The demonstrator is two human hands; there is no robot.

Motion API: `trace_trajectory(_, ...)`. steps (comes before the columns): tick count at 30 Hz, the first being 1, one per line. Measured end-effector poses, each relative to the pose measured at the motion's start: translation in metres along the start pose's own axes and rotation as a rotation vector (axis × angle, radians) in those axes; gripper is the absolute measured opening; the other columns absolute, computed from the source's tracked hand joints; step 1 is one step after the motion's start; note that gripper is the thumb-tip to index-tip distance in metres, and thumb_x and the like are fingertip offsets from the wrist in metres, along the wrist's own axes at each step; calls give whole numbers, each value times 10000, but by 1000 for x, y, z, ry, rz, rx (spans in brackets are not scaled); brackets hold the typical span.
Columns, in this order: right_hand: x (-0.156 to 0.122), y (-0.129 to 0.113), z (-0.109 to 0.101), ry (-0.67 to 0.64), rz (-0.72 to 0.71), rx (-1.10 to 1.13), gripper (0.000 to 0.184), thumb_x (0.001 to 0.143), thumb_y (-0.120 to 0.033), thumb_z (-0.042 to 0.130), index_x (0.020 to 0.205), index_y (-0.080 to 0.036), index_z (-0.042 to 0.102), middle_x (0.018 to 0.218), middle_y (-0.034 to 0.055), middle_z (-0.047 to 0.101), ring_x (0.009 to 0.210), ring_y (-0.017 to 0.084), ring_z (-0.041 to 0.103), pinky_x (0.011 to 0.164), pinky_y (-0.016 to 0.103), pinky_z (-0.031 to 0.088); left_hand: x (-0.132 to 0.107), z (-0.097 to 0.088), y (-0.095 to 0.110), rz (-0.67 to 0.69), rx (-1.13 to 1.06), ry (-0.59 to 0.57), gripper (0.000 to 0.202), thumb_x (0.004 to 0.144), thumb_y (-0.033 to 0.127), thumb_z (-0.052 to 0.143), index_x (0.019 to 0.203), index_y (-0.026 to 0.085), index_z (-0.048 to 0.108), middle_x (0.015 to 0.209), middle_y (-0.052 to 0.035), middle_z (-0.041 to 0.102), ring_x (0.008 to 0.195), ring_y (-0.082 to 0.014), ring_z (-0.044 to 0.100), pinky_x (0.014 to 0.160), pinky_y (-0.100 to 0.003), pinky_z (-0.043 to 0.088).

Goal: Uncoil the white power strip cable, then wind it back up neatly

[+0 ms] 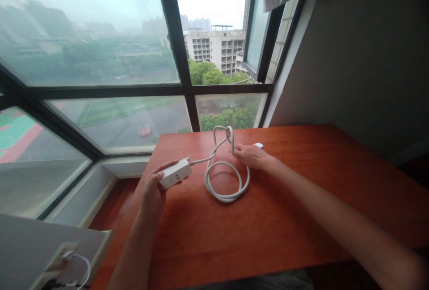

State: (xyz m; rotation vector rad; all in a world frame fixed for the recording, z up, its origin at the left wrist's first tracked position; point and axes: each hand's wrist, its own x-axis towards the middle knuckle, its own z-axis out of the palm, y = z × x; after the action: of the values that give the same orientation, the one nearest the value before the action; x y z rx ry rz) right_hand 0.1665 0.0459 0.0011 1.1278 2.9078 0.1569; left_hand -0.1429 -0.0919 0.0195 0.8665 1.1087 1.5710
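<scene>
My left hand (153, 191) is closed around a small white power strip (176, 173), tilted above the left part of the table with its socket face toward me. From the strip's far end a white cord (228, 198) runs right, rises in an upright loop and lies in a round coil at the middle of the table. My right hand (254, 156) pinches the cord at the right side of that loop. Just beyond this hand a white piece (259, 145) shows, which looks like the cord's plug; the hand partly hides it.
The reddish-brown wooden table (284, 227) reaches to a dark-framed window (187, 90), one pane of which stands open. A grey wall (342, 57) rises at the right. At the lower left, a white charger (69, 255) with its cable sits in a wall outlet.
</scene>
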Motion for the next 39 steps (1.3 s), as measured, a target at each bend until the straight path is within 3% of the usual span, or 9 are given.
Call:
trace_trajectory(4,-13,7,-14,-19,21,3,507,980,-337,351,1479,-317,259,1137,109,621,781,222,659,647,280,436,0,1,-2,-25,76,67,436,731,326,561,1096,107,655,1009,-120,713,760,-256,697,546,-284,539)
trace_trajectory(7,-21,7,-18,55,139,14,596,961,-391,386,1502,-221,203,1262,162,585,915,269,664,705,303,458,-1,6,-2,-9,143,82,460,753,350,561,1131,99,634,1044,-126,702,765,-255,692,556,-292,546)
trace_trajectory(10,-24,4,-21,35,283,36,549,961,-449,366,1418,-146,361,1248,192,603,989,292,653,754,326,467,-2,13,-2,22,244,58,481,770,389,555,1137,87,635,1005,-129,707,756,-253,686,588,-314,557)
trace_trajectory(14,-24,-1,-22,-107,362,53,412,956,-461,372,1153,-156,566,1045,164,693,937,296,675,761,346,472,-3,19,-1,108,464,9,431,792,400,555,1071,101,689,954,-109,715,756,-234,670,634,-321,562)
trace_trajectory(21,-33,0,-20,-105,309,15,464,891,-569,478,1079,-153,562,974,174,696,886,323,684,728,360,471,-6,15,12,224,675,-390,312,696,227,701,1003,233,756,1139,-103,693,1080,-283,621,913,-353,507)
trace_trajectory(29,-24,-26,-15,-86,536,167,705,646,-736,640,1073,-181,565,984,161,689,910,338,663,731,385,471,-5,17,6,305,753,-464,416,716,171,642,1117,252,712,1294,-103,604,1181,-288,567,1032,-405,426)
trace_trajectory(31,-18,-35,-10,-95,581,242,645,651,-645,689,1081,-179,574,971,156,692,903,330,663,721,374,471,-6,19,2,326,786,-479,436,731,161,613,1150,250,694,1344,-106,563,1220,-290,538,1047,-412,409)
trace_trajectory(34,-9,-45,-5,-31,577,429,477,683,-348,716,1109,-183,583,956,122,701,887,279,663,704,319,464,-4,19,0,335,790,-459,503,720,143,595,1208,246,656,1389,-99,520,1282,-298,475,1076,-427,373)
trace_trajectory(39,-7,-43,-6,20,396,1134,163,712,-177,594,866,-161,644,680,7,649,579,126,580,509,202,408,6,7,-4,420,956,-380,521,724,135,578,1235,230,623,1260,-107,606,1163,-292,551,1049,-431,397)
